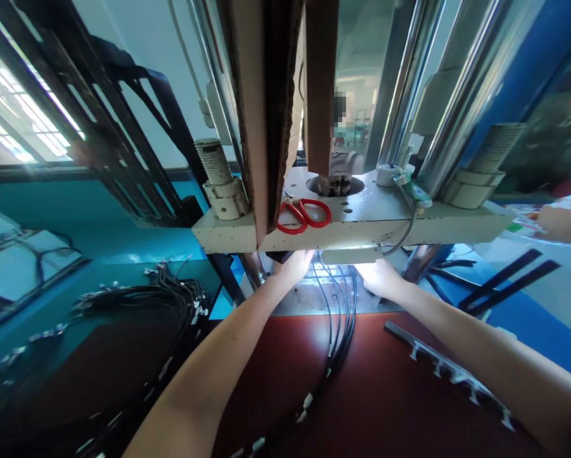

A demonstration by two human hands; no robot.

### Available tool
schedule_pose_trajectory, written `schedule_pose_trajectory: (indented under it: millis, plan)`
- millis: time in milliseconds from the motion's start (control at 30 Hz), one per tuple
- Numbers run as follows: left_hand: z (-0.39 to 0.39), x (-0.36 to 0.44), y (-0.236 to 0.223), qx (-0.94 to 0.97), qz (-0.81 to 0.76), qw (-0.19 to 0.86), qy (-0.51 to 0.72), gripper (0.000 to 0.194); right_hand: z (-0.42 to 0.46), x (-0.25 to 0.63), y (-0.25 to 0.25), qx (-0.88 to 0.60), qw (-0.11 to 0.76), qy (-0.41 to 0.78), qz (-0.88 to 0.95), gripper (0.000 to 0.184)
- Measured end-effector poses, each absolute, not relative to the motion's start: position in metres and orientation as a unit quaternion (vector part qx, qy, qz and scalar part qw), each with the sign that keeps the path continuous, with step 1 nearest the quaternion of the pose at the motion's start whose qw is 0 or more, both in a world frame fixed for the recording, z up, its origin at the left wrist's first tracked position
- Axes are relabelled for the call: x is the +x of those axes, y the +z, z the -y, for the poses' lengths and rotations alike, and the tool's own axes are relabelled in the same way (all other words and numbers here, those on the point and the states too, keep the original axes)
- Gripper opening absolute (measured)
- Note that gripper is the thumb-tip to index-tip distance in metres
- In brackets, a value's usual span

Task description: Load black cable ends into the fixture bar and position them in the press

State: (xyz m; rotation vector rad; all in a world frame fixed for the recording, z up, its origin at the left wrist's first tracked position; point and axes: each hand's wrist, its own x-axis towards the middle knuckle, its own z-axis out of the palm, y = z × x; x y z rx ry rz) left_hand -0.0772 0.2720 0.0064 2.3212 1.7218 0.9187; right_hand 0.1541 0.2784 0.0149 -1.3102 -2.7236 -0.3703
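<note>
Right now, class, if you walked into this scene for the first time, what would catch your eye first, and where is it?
The red-handled scissors stand out, lying on the pale machine plate at centre. Just below the plate, the left hand and right hand reach into the brightly lit gap, either side of black cables that run back over the dark red table. A large bundle of black cables lies at left.

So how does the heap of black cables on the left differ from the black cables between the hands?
The heap of black cables lies loosely piled on the teal surface, untouched; the black cables between the hands run fairly straight across the red-brown mat into the lit press opening, flanked by the left hand and right hand. Both show pale end connectors.
</note>
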Motion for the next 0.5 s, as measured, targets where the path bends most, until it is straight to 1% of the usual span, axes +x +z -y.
schedule_pose_trajectory:
  millis: [100, 200, 333, 500]
  plan:
    - [-0.262, -0.049, 0.005, 0.825, -0.477, 0.030, 0.302, 0.029, -0.268, 0.152, 0.010, -0.392, 0.049, -0.131, 0.909, 0.032]
    - [-0.260, -0.030, 0.000, 0.867, -0.405, -0.010, 0.290, 0.037, -0.267, 0.152, 0.007, -0.376, 0.053, -0.141, 0.914, 0.030]
    - [-0.265, -0.026, -0.005, 0.864, -0.411, -0.032, 0.290, 0.048, -0.270, 0.153, 0.005, -0.366, 0.062, -0.148, 0.917, 0.032]
    - [-0.267, -0.029, -0.008, 0.858, -0.431, -0.015, 0.279, 0.053, -0.274, 0.150, 0.009, -0.370, 0.052, -0.140, 0.917, 0.035]
